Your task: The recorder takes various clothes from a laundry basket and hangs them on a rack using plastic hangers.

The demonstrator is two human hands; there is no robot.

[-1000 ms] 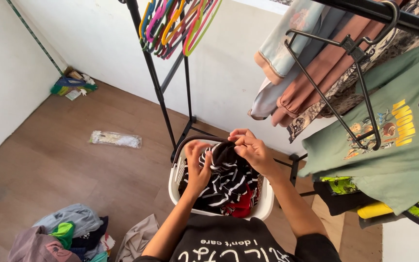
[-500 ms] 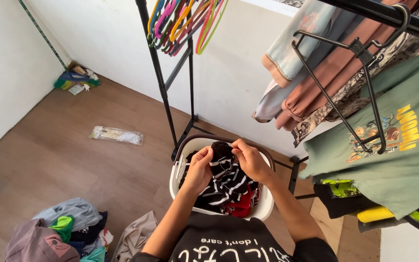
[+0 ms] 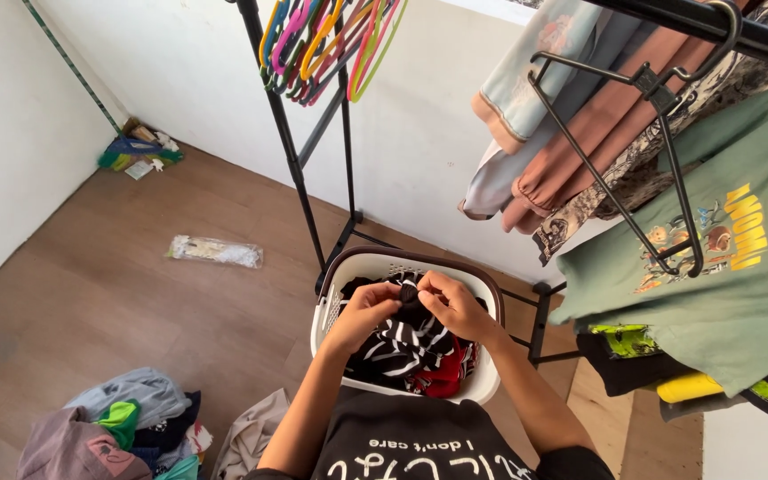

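Over a white laundry basket (image 3: 491,378), the left hand (image 3: 364,313) and right hand (image 3: 453,307) pinch a black-and-white striped garment (image 3: 406,342), best gripped firmly at one edge.

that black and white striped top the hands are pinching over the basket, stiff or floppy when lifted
Probably floppy: the black and white striped fabric top sags in folds into the white plastic laundry basket below where the left hand and right hand pinch it. Likely light, since fingertips alone bunch it. It seems unlikely to slip, being soft cloth.
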